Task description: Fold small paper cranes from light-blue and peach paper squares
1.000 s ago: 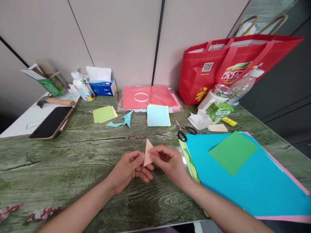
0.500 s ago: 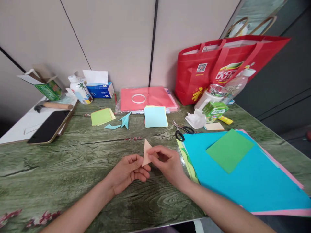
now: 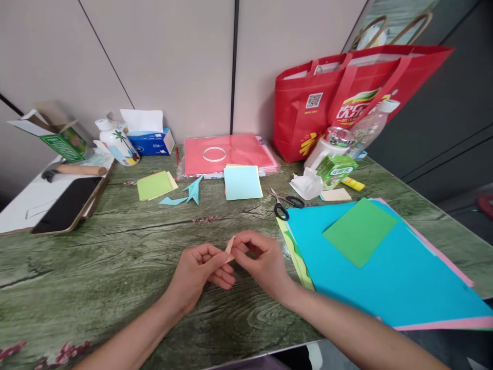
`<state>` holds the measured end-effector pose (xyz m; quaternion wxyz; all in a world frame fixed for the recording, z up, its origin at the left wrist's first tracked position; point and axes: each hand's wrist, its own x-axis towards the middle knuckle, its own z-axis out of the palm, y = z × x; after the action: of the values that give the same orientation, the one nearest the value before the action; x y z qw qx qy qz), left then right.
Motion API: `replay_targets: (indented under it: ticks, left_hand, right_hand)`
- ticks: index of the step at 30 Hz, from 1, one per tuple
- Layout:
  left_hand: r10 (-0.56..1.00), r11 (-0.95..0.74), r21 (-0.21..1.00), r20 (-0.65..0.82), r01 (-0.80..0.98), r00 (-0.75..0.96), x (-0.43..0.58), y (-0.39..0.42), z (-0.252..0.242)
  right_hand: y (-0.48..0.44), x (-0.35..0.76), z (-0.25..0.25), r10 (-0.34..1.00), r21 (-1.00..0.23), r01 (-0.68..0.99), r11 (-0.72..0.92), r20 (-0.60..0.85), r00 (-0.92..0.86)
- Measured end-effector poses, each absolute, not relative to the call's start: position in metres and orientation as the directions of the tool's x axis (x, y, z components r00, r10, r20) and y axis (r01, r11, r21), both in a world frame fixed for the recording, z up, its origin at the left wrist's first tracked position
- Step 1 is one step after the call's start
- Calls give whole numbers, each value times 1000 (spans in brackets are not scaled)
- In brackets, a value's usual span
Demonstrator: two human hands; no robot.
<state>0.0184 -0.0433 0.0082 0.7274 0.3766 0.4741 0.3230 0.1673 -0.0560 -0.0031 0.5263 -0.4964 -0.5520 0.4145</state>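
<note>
A small piece of folded peach paper (image 3: pixel 230 246) is pinched between my two hands, just above the table. My left hand (image 3: pixel 204 267) grips its left side between thumb and fingers, the lower fingers curled beneath. From the right, my right hand (image 3: pixel 260 262) holds the other side by thumb and forefinger. Much of the paper is hidden by the fingers. Beyond the hands lie a folded blue paper figure (image 3: pixel 193 191) and a stack of light blue square sheets (image 3: pixel 242 183).
Scissors (image 3: pixel 284 201) lie right of the stack, beside large blue sheets (image 3: pixel 346 288) with a green square (image 3: pixel 360 232) on top. A red bag (image 3: pixel 298 113) stands behind. At left are a phone (image 3: pixel 67 204), a hammer (image 3: pixel 79 169) and a tissue box (image 3: pixel 152 141).
The peach paper's upright triangle has tipped and narrowed between the fingers. My right hand has come closer to my left. The view has shifted slightly to the right.
</note>
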Motion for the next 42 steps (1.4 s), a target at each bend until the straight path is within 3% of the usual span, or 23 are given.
replay_targets:
  ticks: [8,14,25,35,42]
  left_hand:
    - [774,550,811,-405,-199,487,15,-37,8]
    - [763,574,798,-439,-184,474,13,-36,7]
    - [871,371,923,-310,-98,382,17,-40,9]
    - [813,463,878,-365,-124,453,12,-33,8]
    - [824,455,879,-355,-141,442,11,-33,10]
  right_hand:
    - [-54,168,-3,998,-997,-58,51,50,23]
    - [-55,166,-6,997,-993,-94,69,67,27]
    - [-54,164,-5,1000,-993,-116,24,24,-3]
    - [-52,167,-2,999,-994,-113,1,7,-49]
    - [-53,167,-4,990,-985,-116,130,135,-33]
